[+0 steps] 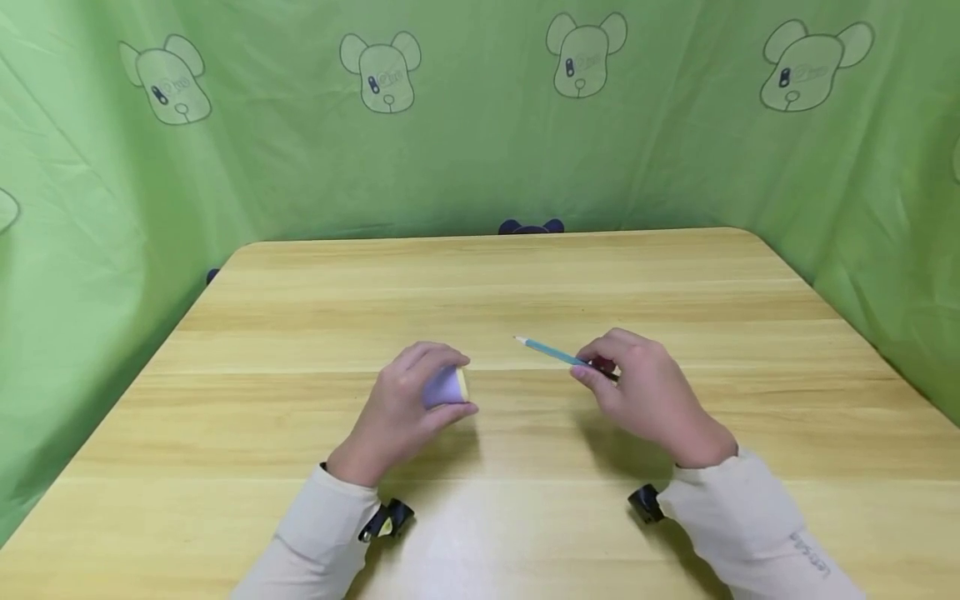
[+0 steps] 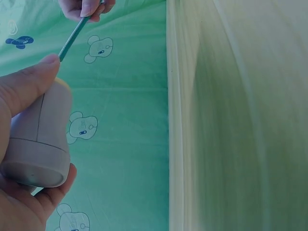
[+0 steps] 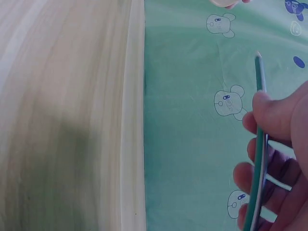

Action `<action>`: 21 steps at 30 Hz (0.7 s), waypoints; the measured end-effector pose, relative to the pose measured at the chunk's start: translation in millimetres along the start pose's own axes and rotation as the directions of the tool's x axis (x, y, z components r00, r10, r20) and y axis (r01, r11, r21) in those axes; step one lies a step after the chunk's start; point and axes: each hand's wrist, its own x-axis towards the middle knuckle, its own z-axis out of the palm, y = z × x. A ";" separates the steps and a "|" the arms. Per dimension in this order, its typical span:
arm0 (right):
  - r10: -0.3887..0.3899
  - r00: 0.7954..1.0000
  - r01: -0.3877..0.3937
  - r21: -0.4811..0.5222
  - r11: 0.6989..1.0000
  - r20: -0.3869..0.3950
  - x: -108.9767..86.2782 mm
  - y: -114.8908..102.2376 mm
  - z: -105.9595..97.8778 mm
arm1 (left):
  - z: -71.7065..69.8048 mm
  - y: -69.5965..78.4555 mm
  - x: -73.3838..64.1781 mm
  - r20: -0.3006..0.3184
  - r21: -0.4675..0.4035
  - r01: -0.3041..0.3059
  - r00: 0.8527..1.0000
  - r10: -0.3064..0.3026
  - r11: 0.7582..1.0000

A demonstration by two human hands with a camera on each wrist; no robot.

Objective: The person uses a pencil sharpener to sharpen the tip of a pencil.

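Observation:
My left hand (image 1: 397,408) grips a small lavender pencil sharpener (image 1: 442,388) with a yellow end, thumb and fingers curled about its sides. Seen from the left wrist, the sharpener (image 2: 41,120) has a waisted body, a seam line and a wider round base. A teal pencil (image 1: 551,350) is pinched between the thumb and fingers of my right hand (image 1: 645,387). Its pale sharpened tip points left and away from me, and a gap separates it from the sharpener in the head view. Both hands are raised over the table, facing each other.
A light wood-grain table (image 1: 300,308) with rounded far corners spreads beneath both hands. Green cloth (image 1: 480,158) printed with bear heads hangs behind it and along both sides. Small black wrist cameras (image 1: 647,504) sit at the pale sleeves.

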 end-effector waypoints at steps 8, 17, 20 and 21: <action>0.116 0.992 -0.118 0.055 0.991 0.039 1.7 5.7 -4.4 | 0.0 -4.0 1.3 -0.031 0.029 -0.007 0.999 0.008 1.000; 0.237 0.971 -0.238 0.089 0.967 0.019 -3.5 20.8 -11.3 | -4.4 -5.6 0.6 -0.055 0.042 0.072 0.996 -0.070 0.997; 0.305 0.951 -0.309 0.074 0.948 0.052 -4.9 28.6 -14.3 | -4.2 -8.4 -0.5 -0.063 0.042 0.086 0.994 -0.084 0.995; 0.327 0.942 -0.332 0.065 0.941 0.069 -5.6 31.2 -15.7 | -4.1 -9.1 -1.1 -0.066 0.038 0.098 0.993 -0.095 0.995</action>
